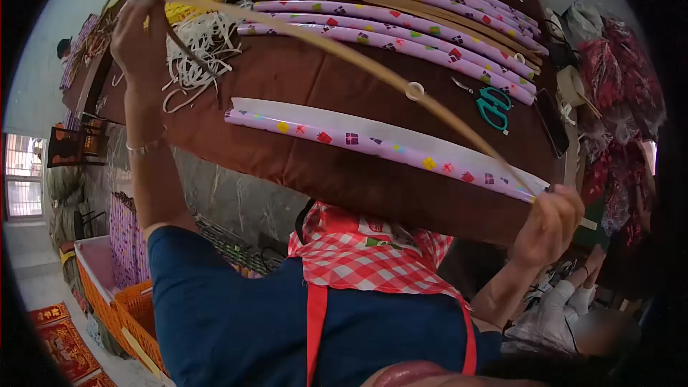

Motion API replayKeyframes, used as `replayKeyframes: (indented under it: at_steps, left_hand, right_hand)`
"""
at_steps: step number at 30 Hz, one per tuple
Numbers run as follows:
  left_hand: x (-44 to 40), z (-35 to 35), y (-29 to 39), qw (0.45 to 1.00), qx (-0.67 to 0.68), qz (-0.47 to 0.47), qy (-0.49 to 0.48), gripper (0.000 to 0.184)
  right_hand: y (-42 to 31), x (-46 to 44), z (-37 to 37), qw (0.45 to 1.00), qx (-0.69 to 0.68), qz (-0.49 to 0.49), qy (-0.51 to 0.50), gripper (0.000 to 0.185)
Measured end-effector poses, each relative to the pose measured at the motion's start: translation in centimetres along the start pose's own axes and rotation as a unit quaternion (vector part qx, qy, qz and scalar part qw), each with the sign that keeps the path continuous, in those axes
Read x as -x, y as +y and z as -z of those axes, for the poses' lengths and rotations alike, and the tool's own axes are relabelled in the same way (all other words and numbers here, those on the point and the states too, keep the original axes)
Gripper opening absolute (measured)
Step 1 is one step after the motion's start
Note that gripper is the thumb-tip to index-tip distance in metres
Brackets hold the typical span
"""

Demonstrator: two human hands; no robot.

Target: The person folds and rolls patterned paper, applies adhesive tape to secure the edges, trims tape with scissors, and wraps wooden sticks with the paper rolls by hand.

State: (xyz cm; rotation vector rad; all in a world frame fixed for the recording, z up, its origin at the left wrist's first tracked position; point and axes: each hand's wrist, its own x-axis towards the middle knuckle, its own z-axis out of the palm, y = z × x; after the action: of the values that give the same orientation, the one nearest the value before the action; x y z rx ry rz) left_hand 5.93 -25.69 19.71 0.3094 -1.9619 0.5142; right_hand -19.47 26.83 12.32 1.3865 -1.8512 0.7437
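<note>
A long tan strip (pixel 337 50) is stretched slantwise above the table from one hand to the other. Raised at the upper left, my left hand (pixel 140 36) is closed around its far end. My right hand (pixel 548 226), at the table's right front edge, pinches the lower end. Beneath the strip lies a partly rolled sheet of purple wrapping paper (pixel 337 137) with a gift-box print, its white back showing along the far side. The right fingers are close to this roll's right end; whether they touch it I cannot tell.
Finished-looking purple rolls (pixel 401 39) and brown strips (pixel 416 6) lie at the back of the brown-covered table (pixel 287 86). Tangled white strips (pixel 197 50) are at left. Teal-handled scissors (pixel 493 109), a white ring (pixel 415 91) and a phone (pixel 552 123) lie at right. Another person (pixel 566 308) sits at lower right.
</note>
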Motion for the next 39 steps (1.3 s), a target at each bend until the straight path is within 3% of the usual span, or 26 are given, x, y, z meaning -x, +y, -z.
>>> replayKeyframes:
  at_steps: [3, 5, 7, 11, 13, 14, 15, 16, 18, 19, 21, 28, 34, 39]
  left_hand:
    - [6.3, 0.0, 1.3, 0.994, 0.064, 0.072, -0.059, 0.01]
    - [9.6, 0.5, 1.2, 0.979, 0.049, 0.116, -0.16, 0.008]
    - [11.9, 0.5, 0.6, 0.973, 0.003, 0.074, -0.217, 0.007]
    - [13.9, -0.7, -0.3, 0.9, -0.101, 0.135, -0.403, 0.02]
    - [13.7, -2.6, 1.9, 0.93, -0.083, 0.126, -0.335, 0.025]
    - [11.1, -2.6, 5.6, 0.927, 0.002, 0.175, -0.332, 0.028]
    - [10.3, -2.9, 8.7, 0.945, 0.093, 0.15, -0.277, 0.027]
    - [9.4, -2.9, 12.6, 0.923, 0.238, 0.162, -0.256, 0.027]
    - [7.4, -1.0, 20.4, 0.815, 0.454, 0.098, -0.347, 0.023]
    - [6.8, 0.0, 23.7, 0.72, 0.544, 0.101, -0.419, 0.028]
    - [7.4, 0.6, 28.7, 0.673, 0.615, 0.013, -0.411, 0.033]
    - [7.6, 1.1, 31.1, 0.721, 0.594, 0.002, -0.357, 0.026]
    - [6.8, 0.9, 29.4, 0.698, 0.604, 0.021, -0.385, 0.019]
    - [7.5, 0.2, 28.3, 0.651, 0.642, 0.117, -0.388, 0.018]
  right_hand:
    - [-2.6, 1.1, -1.9, 0.992, -0.1, -0.024, -0.068, 0.017]
    - [-3.7, 2.1, -3.2, 0.977, -0.174, -0.047, -0.115, 0.017]
    - [-4.7, 2.8, -4.5, 0.958, -0.243, -0.054, -0.143, 0.014]
    - [-7.3, 3.2, -6.9, 0.922, -0.301, -0.052, -0.24, 0.008]
    - [-8.3, 3.3, -8.0, 0.915, -0.311, -0.06, -0.249, 0.007]
    - [-8.7, 3.2, -8.3, 0.91, -0.325, -0.066, -0.248, 0.006]
    - [-9.0, 3.1, -8.6, 0.91, -0.327, -0.06, -0.246, 0.006]
    - [-9.3, 3.0, -8.8, 0.911, -0.329, -0.066, -0.241, 0.006]
    - [-9.5, 2.7, -8.9, 0.911, -0.328, -0.067, -0.241, 0.006]
    - [-9.5, 2.5, -8.9, 0.91, -0.326, -0.068, -0.246, 0.007]
    - [-9.0, 2.9, -8.6, 0.915, -0.317, -0.066, -0.24, 0.008]
    - [-7.9, 3.2, -8.2, 0.917, -0.315, -0.103, -0.222, 0.008]
    - [-7.2, 2.4, -8.0, 0.922, -0.31, -0.119, -0.201, 0.007]
    - [-6.4, 1.5, -8.1, 0.93, -0.291, -0.127, -0.187, 0.009]
